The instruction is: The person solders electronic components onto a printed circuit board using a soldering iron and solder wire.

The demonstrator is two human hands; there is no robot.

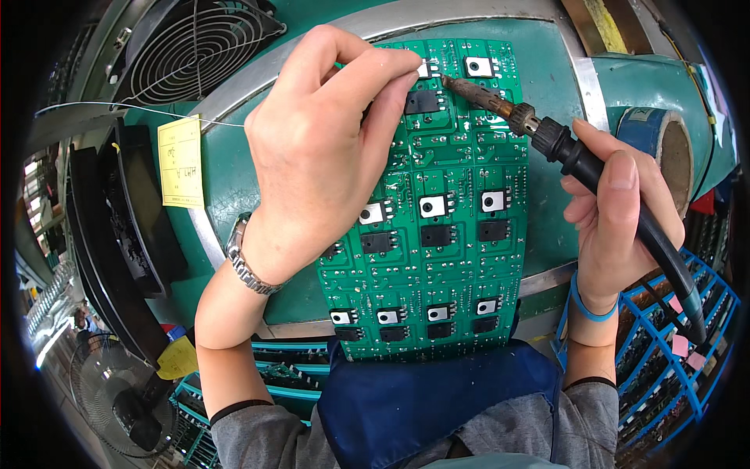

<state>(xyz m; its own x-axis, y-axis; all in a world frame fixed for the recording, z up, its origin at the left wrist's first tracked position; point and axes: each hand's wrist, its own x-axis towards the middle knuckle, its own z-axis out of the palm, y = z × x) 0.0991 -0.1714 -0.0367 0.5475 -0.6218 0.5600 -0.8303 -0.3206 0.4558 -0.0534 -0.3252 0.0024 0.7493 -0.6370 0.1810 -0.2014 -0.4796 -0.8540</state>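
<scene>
Green circuit board point(437, 211) – left hand point(312, 156) pinched on solder wire point(133, 107), right hand point(617, 211) gripping soldering iron point(547, 133), tip at top components.

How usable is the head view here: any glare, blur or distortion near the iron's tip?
Head view: evenly lit and sharp around the soldering iron and green board; the left hand hides the board's upper left; fisheye bends the bench rim; corners are black; the fan is soft.

A round fan grille point(195, 51) sits at the upper left; a yellow paper note point(181, 161) lies on the green bench point(226, 176); a blue tape roll point(664, 144) stands right; blue wire racks point(672, 359) sit below it
</scene>
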